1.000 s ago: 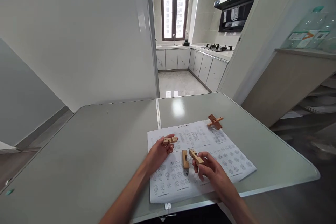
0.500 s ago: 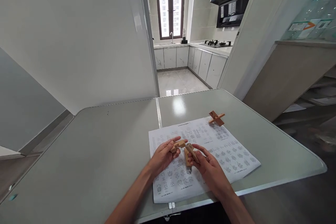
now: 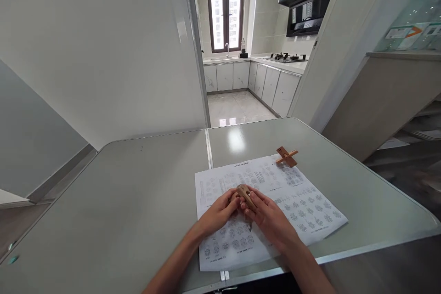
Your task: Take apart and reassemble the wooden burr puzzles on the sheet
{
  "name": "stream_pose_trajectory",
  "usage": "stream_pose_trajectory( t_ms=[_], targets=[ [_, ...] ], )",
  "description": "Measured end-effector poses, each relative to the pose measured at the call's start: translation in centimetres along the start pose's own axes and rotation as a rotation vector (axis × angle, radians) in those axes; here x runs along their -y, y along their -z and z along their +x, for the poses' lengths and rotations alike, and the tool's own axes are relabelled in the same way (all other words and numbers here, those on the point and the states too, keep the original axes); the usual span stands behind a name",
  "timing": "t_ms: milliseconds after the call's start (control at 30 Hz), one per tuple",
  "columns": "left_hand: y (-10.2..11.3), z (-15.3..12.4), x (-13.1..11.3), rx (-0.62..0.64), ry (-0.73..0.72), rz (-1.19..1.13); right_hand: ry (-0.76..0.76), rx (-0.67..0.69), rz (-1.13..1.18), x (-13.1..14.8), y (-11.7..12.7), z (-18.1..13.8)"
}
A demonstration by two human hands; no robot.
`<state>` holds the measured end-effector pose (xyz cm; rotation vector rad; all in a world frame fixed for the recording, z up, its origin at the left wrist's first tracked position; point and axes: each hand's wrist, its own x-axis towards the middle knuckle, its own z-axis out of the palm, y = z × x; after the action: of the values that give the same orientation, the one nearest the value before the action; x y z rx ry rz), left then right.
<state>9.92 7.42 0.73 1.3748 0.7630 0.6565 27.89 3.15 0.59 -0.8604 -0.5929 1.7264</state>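
Above a printed instruction sheet (image 3: 296, 202), my left hand (image 3: 217, 213) and my right hand (image 3: 268, 216) meet, fingers pinched on small notched wooden puzzle pieces (image 3: 244, 191) pressed together between them. Only the top of the pieces shows; the rest is hidden by my fingers. A partly joined wooden cross piece (image 3: 285, 156) lies at the sheet's far right corner, out of reach of both hands.
The sheet lies on a grey-green folding table (image 3: 120, 193) with a seam down its middle and a near edge just below my wrists. Beyond the table a doorway opens onto a kitchen (image 3: 241, 78) with cabinets, a hob and a window. A counter (image 3: 389, 96) stands at right.
My hands came together from apart. The piece in my left hand and the pieces near my right hand are now pressed into one cluster between my fingers; none lies loose on the sheet there.
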Motion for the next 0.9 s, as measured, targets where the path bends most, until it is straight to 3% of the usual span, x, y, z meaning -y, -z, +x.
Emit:
stream_pose_trajectory(
  t_ms=[267,433,733,900],
  targets=[
    [-0.6,0.2,0.3,-0.001,0.012,-0.084,0.067,0.005,0.034,-0.6,0.2,-0.7],
    [-0.4,0.4,0.7,-0.02,0.021,-0.171,0.128,-0.081,0.012,-1.8,0.9,-0.6],
    [0.0,0.6,1.9,0.043,0.014,-0.375,0.193,-0.117,-0.267,-1.7,1.2,-1.1],
    [0.0,0.3,1.2,0.119,-0.015,-0.286,0.219,-0.238,-0.401,-1.4,1.3,-1.5]
  ],
)
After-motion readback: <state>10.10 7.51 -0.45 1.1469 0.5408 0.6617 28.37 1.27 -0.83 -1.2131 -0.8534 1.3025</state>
